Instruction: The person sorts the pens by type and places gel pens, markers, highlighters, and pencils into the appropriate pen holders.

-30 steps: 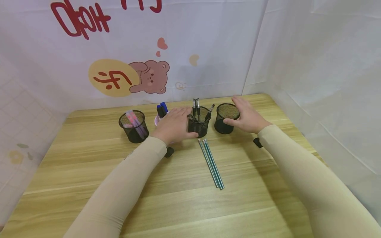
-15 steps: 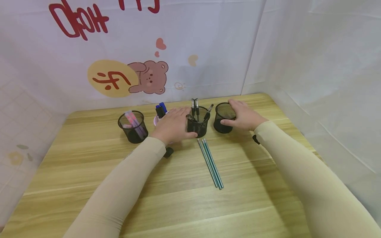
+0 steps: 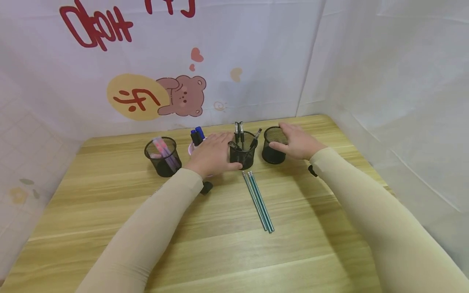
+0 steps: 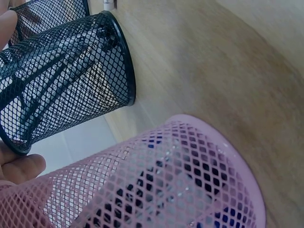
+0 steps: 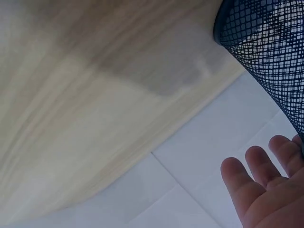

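Observation:
My left hand (image 3: 213,154) reaches over a pink mesh pen cup (image 4: 175,166) and grips the black mesh pen cup (image 3: 242,158) beside it, thumb in front and fingers at the far side. Several black pens (image 3: 239,133) stand in that black cup. My right hand (image 3: 298,142) is round a second black mesh pen cup (image 3: 272,154), its thumb across the front and fingers behind the rim. In the right wrist view, several fingers (image 5: 259,168) stick out past this cup's side. Three green pencils (image 3: 260,203) lie on the table before the cups.
Another black mesh cup (image 3: 163,158) with pink and purple pens stands at the left. Blue and black markers (image 3: 198,135) rise from the pink cup. A white cloth wall (image 3: 256,49) borders the wooden table (image 3: 220,252) behind, with more white sheeting at the right.
My right hand has moved slightly left and drawn in closer around the second black cup, its thumb now further across the front. The left hand and the pencils have stayed put.

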### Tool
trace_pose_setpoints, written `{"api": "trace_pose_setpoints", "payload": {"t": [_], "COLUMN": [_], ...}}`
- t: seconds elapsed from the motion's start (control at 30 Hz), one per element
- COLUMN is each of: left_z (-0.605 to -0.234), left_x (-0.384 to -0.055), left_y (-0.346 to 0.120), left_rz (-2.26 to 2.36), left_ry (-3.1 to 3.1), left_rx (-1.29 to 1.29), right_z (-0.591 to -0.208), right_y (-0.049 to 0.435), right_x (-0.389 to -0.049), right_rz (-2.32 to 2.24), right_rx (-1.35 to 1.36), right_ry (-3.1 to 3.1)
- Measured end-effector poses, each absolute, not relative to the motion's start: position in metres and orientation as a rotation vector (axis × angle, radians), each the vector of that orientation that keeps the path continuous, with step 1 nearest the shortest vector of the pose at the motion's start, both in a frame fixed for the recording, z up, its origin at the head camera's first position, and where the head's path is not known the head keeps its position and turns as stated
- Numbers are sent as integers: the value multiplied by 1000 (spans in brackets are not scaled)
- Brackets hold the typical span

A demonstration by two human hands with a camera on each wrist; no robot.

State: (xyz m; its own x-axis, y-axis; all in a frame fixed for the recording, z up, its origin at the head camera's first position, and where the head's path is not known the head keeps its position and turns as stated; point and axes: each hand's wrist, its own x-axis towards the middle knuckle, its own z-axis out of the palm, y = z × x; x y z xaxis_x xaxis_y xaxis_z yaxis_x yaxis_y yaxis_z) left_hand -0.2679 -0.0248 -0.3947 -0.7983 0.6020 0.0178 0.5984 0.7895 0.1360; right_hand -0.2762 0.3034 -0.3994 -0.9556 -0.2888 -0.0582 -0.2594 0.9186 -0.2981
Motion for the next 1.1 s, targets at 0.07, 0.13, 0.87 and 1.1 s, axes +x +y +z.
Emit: {"api": "trace_pose_setpoints", "payload": {"t": [0.07,0.13,0.87,1.1], "left_z": [-395,-394,-363,-374], "left_x": [-268,-268,-224,-188], "left_y": [-25,-25,-27,-15], "left_rz": [244,304,503,434], "left_ry": [2944,2940,3209,2910], "left_rx": [973,947,1425,923], "right_z": [-401,-402,-403,-399], "right_y": [303,303,300,299], "right_x": [-277,-278,-278,-276], "right_rz": [-456,-476,-549,-559], "right_rx": [-431,-426,-381,-378], "right_ry": [2977,2976,2940,2942]}}
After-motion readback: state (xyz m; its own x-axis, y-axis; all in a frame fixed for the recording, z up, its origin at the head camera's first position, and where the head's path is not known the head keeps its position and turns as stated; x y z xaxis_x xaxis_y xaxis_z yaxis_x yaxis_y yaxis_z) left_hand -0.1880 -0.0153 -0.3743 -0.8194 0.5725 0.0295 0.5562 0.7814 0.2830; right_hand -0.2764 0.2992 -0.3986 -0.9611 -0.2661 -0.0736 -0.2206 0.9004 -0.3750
